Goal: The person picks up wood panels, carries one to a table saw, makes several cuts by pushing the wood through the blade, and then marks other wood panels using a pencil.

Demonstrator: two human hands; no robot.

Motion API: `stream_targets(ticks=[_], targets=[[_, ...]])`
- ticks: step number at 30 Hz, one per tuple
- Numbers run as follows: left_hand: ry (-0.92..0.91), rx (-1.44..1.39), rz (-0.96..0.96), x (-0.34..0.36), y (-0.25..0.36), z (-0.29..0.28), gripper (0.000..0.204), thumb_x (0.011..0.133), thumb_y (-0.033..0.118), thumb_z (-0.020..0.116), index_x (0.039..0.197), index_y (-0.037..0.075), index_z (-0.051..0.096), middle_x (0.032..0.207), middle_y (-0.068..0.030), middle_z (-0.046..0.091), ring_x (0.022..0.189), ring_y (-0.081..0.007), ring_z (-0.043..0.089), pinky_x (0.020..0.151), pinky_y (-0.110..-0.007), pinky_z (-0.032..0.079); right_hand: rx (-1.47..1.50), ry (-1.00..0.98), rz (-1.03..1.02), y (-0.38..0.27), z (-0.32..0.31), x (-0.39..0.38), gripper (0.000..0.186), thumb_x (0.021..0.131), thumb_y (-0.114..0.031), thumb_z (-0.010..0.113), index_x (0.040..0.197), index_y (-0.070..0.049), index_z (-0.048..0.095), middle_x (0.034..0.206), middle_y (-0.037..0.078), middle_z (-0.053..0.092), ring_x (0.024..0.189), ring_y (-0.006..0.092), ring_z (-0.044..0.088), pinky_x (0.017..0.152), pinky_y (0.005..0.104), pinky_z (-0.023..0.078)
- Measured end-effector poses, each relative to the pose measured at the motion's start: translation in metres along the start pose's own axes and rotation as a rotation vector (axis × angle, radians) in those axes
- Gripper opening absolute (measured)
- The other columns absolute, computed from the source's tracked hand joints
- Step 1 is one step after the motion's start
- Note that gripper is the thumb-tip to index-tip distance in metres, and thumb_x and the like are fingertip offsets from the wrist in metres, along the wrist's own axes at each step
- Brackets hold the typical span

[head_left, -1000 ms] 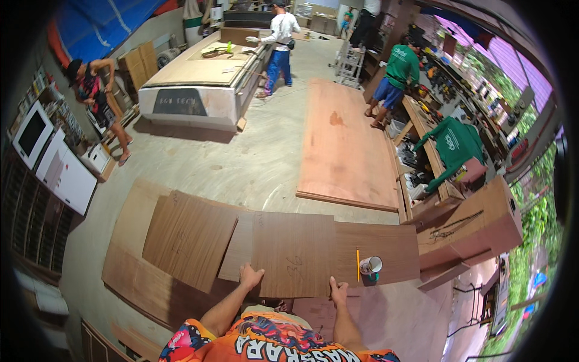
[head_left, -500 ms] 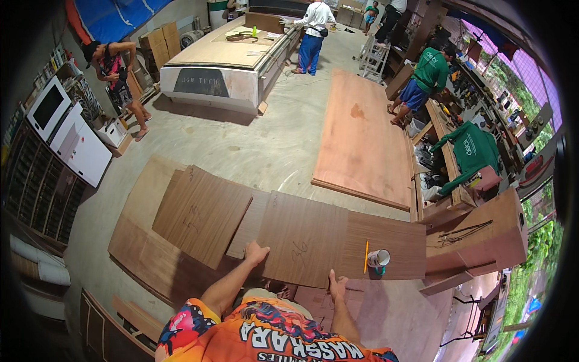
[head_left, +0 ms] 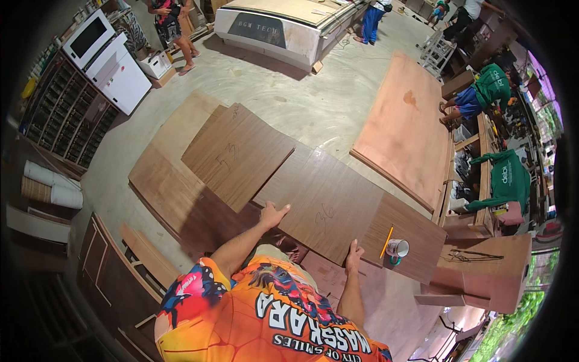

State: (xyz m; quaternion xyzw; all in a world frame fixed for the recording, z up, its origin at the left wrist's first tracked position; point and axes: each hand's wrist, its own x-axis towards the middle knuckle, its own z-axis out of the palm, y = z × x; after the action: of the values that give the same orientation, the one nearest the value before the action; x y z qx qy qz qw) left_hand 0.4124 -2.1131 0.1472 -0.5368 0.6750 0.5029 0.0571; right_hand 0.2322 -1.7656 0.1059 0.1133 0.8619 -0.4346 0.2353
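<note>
A brown wood-grain panel (head_left: 329, 202) with a pencilled mark lies between both my hands, on top of other boards. My left hand (head_left: 274, 215) grips its near left edge, with the thumb on top. At its near right corner, my right hand (head_left: 354, 256) holds the edge, thumb up and fingers mostly hidden below. To the left lies a second marked panel (head_left: 238, 154), close against the held one. On a brown board (head_left: 419, 226) to the right, a yellow pencil (head_left: 386, 241) lies beside a white mug (head_left: 397, 248) with a green handle.
Lighter plywood sheets (head_left: 169, 151) extend under the panels at left. Beyond, a large reddish plywood sheet (head_left: 404, 130) lies near a workbench (head_left: 482, 163), where a person in green (head_left: 491, 84) bends over. A big white machine (head_left: 265, 36) stands at the back; more people are around it.
The view has turned and tipped downward. Between my hands, the panel has slid left toward the marked panel, covering the strip of board that showed between them. Both hands keep their hold.
</note>
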Motion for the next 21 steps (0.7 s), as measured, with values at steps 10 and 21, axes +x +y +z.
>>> stream_targets(ticks=[10,21], targets=[[-0.045,-0.164,0.100,0.099,0.033,0.011,0.101,0.090,0.079,0.053,0.126,-0.015,0.064,0.132,-0.0345,0.063,0.129,-0.0458,0.059,0.107,-0.051,0.045,0.312,-0.286,0.127,-0.038,-0.014,-0.016,0.088,0.100,-0.067,0.048,0.146,0.008,0.050,0.149,0.024,0.053,0.137,0.0342,0.049,0.114,0.0428,0.036],[0.230,0.135,0.084,0.034,0.079,-0.022,0.092,0.086,0.082,0.054,0.097,-0.006,0.077,0.098,-0.0298,0.074,0.097,-0.0414,0.073,0.082,-0.054,0.053,-0.005,-0.001,-0.080,-0.044,0.010,-0.045,0.086,0.101,-0.068,0.048,0.127,0.013,0.064,0.134,0.029,0.063,0.118,0.0390,0.061,0.103,0.0448,0.046]])
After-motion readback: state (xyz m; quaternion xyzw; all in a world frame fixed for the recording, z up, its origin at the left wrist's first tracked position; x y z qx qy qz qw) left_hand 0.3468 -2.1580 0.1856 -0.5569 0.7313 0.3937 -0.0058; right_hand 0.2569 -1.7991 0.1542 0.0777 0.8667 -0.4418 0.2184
